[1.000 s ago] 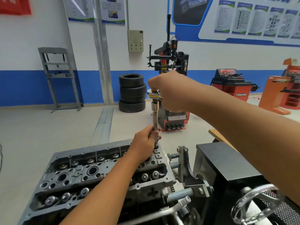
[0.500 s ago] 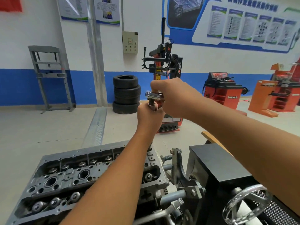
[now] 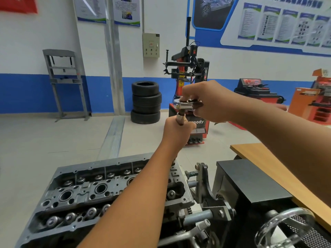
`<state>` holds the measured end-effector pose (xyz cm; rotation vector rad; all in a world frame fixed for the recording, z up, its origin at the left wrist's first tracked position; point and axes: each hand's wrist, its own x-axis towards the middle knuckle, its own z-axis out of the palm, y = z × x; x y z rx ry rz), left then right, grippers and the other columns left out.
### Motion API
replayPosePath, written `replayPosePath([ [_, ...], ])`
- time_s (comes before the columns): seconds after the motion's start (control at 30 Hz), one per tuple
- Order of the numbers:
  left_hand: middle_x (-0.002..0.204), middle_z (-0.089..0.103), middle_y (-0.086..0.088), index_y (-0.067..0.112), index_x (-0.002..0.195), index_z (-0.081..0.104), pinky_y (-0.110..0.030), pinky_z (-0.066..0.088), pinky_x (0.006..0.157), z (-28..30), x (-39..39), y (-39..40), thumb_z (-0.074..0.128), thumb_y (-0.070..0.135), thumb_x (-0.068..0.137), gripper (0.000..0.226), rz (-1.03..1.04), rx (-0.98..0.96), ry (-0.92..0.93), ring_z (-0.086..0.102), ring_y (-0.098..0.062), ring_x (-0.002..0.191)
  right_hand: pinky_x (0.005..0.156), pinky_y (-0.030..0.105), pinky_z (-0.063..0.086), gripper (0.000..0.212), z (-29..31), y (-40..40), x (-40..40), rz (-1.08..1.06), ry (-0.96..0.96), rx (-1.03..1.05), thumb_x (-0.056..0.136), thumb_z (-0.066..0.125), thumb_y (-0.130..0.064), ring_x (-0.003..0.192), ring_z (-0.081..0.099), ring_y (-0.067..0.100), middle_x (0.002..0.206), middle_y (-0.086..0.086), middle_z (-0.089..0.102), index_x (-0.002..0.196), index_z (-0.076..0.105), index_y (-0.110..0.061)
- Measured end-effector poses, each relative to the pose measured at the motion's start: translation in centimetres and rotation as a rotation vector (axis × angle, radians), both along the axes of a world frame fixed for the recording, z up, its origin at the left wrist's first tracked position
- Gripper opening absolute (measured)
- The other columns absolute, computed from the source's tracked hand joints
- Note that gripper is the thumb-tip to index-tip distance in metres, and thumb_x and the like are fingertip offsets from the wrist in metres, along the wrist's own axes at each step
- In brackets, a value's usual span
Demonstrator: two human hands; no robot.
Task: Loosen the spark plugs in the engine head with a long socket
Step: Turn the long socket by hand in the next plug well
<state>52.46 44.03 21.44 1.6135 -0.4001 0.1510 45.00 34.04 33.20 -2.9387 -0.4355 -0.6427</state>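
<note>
The grey engine head (image 3: 75,192) lies low in the view, with round spark plug wells along its middle. My left hand (image 3: 176,132) is raised above its right end and grips the long socket (image 3: 180,118), whose top end pokes out of my fist. My right hand (image 3: 208,102) holds the metal ratchet head (image 3: 186,105) just above the socket's top. The lower part of the socket is hidden behind my left hand and forearm.
The head is mounted on a stand with a bracket (image 3: 204,183) and a black box (image 3: 250,183) on the right. A wooden bench edge (image 3: 265,161) runs along the right. A tyre stack (image 3: 146,102) and a tyre changer (image 3: 188,83) stand behind.
My left hand slid up the socket from near the engine head to just below the ratchet. Both hands and the tool have risen away from the head.
</note>
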Motion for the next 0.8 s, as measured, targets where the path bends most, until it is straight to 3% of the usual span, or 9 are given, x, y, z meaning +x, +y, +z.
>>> replayPosePath([
  [0.17, 0.04, 0.035, 0.014, 0.019, 0.053, 0.036, -0.028, 0.034, 0.056, -0.2, -0.2, -0.5, 0.06, -0.002, 0.084, 0.043, 0.043, -0.01, -0.026, 0.035, -0.008, 0.047, 0.078, 0.049, 0.06, 0.045, -1.0, -0.2, -0.6, -0.053, -0.001, 0.096, 0.087, 0.067, 0.007, 0.086, 0.063, 0.026, 0.1, 0.006, 0.066, 0.1, 0.055, -0.034],
  [0.3, 0.041, 0.039, 0.012, 0.02, 0.053, 0.04, -0.026, 0.032, 0.057, -0.6, -0.2, -0.9, 0.055, -0.003, 0.086, 0.042, 0.116, -0.036, -0.059, 0.037, -0.014, 0.052, 0.055, 0.042, 0.057, 0.037, -1.6, 0.7, -1.4, -0.103, -0.029, 0.092, 0.085, 0.063, 0.009, 0.06, 0.053, 0.021, 0.083, 0.006, 0.056, 0.104, 0.054, -0.022],
  [0.4, 0.044, 0.045, 0.013, 0.021, 0.056, 0.046, -0.024, 0.031, 0.055, -0.6, -0.1, -1.0, 0.054, 0.001, 0.092, 0.042, 0.16, -0.055, -0.071, 0.041, -0.011, 0.052, 0.057, 0.044, 0.057, 0.038, -2.1, 1.8, -1.7, -0.124, -0.051, 0.151, 0.085, 0.062, 0.01, 0.061, 0.05, 0.018, 0.082, 0.003, 0.051, 0.109, 0.056, -0.019],
  [0.5, 0.055, 0.05, 0.002, 0.018, 0.06, 0.05, -0.024, 0.032, 0.056, -0.6, 0.0, -0.9, 0.054, 0.002, 0.095, 0.038, 0.176, -0.053, -0.082, 0.045, -0.013, 0.055, 0.05, 0.033, 0.048, 0.038, -2.2, 2.1, -1.4, -0.131, -0.052, 0.188, 0.085, 0.063, 0.009, 0.061, 0.049, 0.016, 0.082, 0.001, 0.049, 0.111, 0.058, -0.017],
  [0.7, 0.055, 0.046, 0.003, 0.019, 0.057, 0.043, -0.016, 0.029, 0.05, -0.5, 0.1, -0.8, 0.054, -0.002, 0.095, 0.044, 0.199, -0.011, -0.125, 0.041, -0.011, 0.052, 0.049, 0.027, 0.028, 0.029, -2.3, 3.2, -0.6, -0.155, -0.085, 0.104, 0.082, 0.059, 0.01, 0.061, 0.037, 0.014, 0.076, 0.003, 0.044, 0.102, 0.055, -0.01],
  [0.8, 0.054, 0.045, 0.005, 0.021, 0.056, 0.041, -0.012, 0.027, 0.046, -0.6, 0.1, -0.8, 0.053, -0.002, 0.093, 0.045, 0.215, -0.012, -0.142, 0.041, -0.011, 0.051, 0.05, 0.027, 0.029, 0.028, -2.0, 3.4, -0.3, -0.159, -0.089, 0.068, 0.082, 0.058, 0.009, 0.063, 0.037, 0.014, 0.078, 0.004, 0.045, 0.105, 0.056, -0.007],
])
